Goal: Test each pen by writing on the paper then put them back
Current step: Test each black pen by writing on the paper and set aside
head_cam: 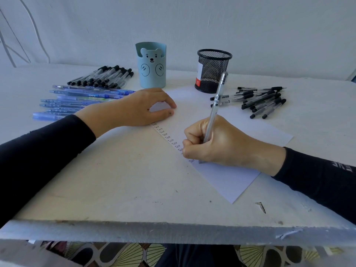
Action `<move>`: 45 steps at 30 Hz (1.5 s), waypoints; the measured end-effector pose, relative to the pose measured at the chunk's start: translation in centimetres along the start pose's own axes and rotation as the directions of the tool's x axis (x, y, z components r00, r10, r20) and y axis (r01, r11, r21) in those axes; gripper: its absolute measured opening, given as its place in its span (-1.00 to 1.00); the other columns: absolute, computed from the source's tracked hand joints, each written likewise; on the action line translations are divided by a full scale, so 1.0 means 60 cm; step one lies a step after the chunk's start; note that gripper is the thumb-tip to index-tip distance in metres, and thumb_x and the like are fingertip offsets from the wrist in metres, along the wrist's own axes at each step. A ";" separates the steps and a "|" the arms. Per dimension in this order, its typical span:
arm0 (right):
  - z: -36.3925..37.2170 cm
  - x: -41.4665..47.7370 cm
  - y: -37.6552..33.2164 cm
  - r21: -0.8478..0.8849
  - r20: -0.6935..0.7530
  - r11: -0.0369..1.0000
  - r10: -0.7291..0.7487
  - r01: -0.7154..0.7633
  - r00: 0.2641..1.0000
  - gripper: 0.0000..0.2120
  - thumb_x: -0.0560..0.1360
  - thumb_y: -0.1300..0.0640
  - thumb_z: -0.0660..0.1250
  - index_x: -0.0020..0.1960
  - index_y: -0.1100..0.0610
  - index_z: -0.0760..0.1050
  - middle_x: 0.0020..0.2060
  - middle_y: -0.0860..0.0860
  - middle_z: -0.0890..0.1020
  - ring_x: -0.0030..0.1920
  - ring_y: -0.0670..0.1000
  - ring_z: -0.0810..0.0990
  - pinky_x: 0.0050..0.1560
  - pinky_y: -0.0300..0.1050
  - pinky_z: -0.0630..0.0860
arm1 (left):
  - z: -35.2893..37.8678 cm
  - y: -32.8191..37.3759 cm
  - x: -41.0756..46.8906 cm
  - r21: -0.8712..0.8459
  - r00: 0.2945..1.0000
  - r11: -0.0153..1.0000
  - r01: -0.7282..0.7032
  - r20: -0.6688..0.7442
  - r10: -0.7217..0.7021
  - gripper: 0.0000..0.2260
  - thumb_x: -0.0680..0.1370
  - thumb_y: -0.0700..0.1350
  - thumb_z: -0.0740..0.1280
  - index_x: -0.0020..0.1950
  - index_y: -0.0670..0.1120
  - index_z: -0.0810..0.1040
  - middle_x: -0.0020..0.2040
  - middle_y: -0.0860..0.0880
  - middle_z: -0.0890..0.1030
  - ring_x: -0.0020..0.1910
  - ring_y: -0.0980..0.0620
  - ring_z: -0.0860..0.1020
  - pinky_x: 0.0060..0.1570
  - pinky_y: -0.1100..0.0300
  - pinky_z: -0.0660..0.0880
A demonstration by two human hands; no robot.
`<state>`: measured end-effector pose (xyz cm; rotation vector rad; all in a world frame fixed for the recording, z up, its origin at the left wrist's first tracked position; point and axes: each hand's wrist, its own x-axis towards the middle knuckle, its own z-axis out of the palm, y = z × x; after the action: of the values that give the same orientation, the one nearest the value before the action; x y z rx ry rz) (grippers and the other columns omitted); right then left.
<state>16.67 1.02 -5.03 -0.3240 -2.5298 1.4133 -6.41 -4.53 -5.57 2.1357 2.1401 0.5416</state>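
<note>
Right hand (pixel 221 143) curls round the pen (pixel 216 105), tip down on the paper (pixel 231 182) at the foot of the "Test" column. Left hand (pixel 142 108), fingers loosely arched, presses the sheet's 11 o'clock corner. Best to hold that corner pinned, write small and lightly, and save the space toward 5 o'clock.

Light on my feed is soft and even, with a cool bluish cast across the whole worktop (pixel 115 180). Shadows are faint and soft-edged. There's a mild sheen on the back of the right hand (pixel 227 143), nearer me and right of the bear cup (pixel 150 66). The fisheye bows the worktop's front edge, far nearer me than the cup, and everything below that edge is mushy.
</note>
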 end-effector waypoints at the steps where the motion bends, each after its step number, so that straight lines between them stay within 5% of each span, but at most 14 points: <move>1: -0.001 0.000 0.001 0.007 0.000 1.000 -0.001 0.001 1.000 -0.55 0.42 0.42 0.35 -0.44 0.16 0.15 -0.57 -0.12 0.23 -0.53 -0.17 0.28 -0.45 -0.32 0.32 | 0.000 -0.001 0.000 -0.001 1.000 1.000 -0.004 -0.006 0.004 -0.72 0.57 0.12 0.24 0.25 0.11 0.53 0.19 0.09 0.53 0.15 0.02 0.50 0.24 0.03 0.42; 11: -0.003 0.001 0.008 -0.014 -0.013 1.000 -0.006 0.005 1.000 -0.56 0.44 0.42 0.35 -0.44 0.17 0.18 -0.59 -0.16 0.24 -0.56 -0.18 0.30 -0.46 -0.38 0.29 | 0.002 -0.002 0.001 -0.003 1.000 1.000 -0.004 -0.011 0.004 -0.72 0.58 0.11 0.25 0.25 0.10 0.53 0.19 0.09 0.52 0.17 0.05 0.49 0.25 0.09 0.40; 17: -0.018 0.013 -0.004 0.093 -0.063 0.996 0.020 -0.014 0.998 -0.65 0.50 0.09 0.42 -0.36 0.13 0.34 -0.60 -0.11 0.38 -0.58 -0.16 0.31 -0.54 -0.33 0.28 | 0.000 0.008 -0.003 0.043 0.999 0.999 0.033 0.023 -0.034 -0.70 0.58 0.16 0.19 0.27 0.14 0.48 0.22 0.11 0.49 0.20 0.06 0.46 0.25 0.07 0.39; 21: -0.044 0.006 -0.018 -0.038 -0.128 0.999 0.007 -0.012 0.992 -0.64 0.45 -0.02 0.46 -0.37 0.09 0.39 -0.57 -0.09 0.46 -0.51 -0.12 0.41 -0.45 -0.32 0.36 | -0.003 0.042 -0.005 0.251 0.992 0.962 0.108 0.036 -0.121 -0.73 0.63 0.11 0.13 0.31 0.17 0.43 0.23 0.14 0.46 0.16 0.03 0.49 0.08 0.07 0.45; 25: -0.074 -0.043 -0.044 0.030 -0.308 0.996 -0.075 0.088 0.948 -0.62 0.58 -0.05 0.29 -0.28 0.16 0.61 -0.47 -0.04 0.57 -0.42 -0.09 0.48 -0.39 -0.34 0.38 | -0.012 0.134 -0.024 0.296 0.992 0.954 0.047 -0.127 -0.010 -0.76 0.61 0.12 0.18 0.23 0.17 0.51 0.07 0.22 0.48 -0.03 0.11 0.52 -0.12 0.16 0.44; 31: -0.072 -0.214 -0.021 0.004 -0.715 0.986 -0.114 0.167 0.690 -0.45 0.66 0.01 0.16 -0.41 0.26 0.55 -0.62 -0.04 0.45 -0.54 -0.09 0.38 -0.44 -0.28 0.32 | 0.045 0.317 -0.070 -0.040 0.951 0.983 -0.182 -0.262 0.165 -0.86 0.58 -0.01 0.28 0.03 0.07 0.63 -0.16 0.22 0.59 -0.23 0.23 0.57 -0.18 0.35 0.51; 36: -0.047 -0.388 0.042 0.054 -0.946 0.988 0.003 0.148 0.325 -0.44 0.67 0.10 0.12 -0.47 0.21 0.48 -0.65 -0.05 0.42 -0.58 -0.12 0.33 -0.45 -0.32 0.28 | 0.160 0.474 -0.088 -0.307 0.869 0.820 -0.483 -0.279 0.408 -0.92 0.57 -0.12 0.36 -0.04 -0.05 0.66 -0.33 0.13 0.60 -0.33 0.21 0.53 -0.30 0.42 0.41; 40: -0.023 -0.504 0.118 0.167 -0.986 0.976 0.162 0.140 0.041 -0.40 0.68 0.09 0.12 -0.54 0.06 0.47 -0.64 -0.06 0.42 -0.58 -0.10 0.31 -0.48 -0.26 0.25 | 0.304 0.561 -0.066 -0.443 0.829 0.734 -0.515 -0.039 0.558 -0.87 0.58 -0.07 0.32 -0.01 -0.04 0.66 -0.20 0.09 0.66 -0.26 0.19 0.56 -0.19 0.15 0.52; 45: 0.030 -0.597 0.269 0.378 -0.912 0.926 0.376 0.018 -0.162 -0.50 0.59 -0.03 0.14 -0.49 0.03 0.54 -0.55 -0.01 0.47 -0.47 -0.06 0.38 -0.35 -0.24 0.34 | 0.518 0.609 -0.006 -0.412 0.769 0.829 -0.377 0.360 0.529 -0.81 0.60 0.00 0.28 0.04 -0.05 0.64 -0.11 0.02 0.65 -0.13 0.04 0.58 -0.10 0.00 0.54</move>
<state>51.50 -2.89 -22.89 -1.2144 -0.8653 0.7948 37.64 0.20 -23.95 2.2970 1.1856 0.3213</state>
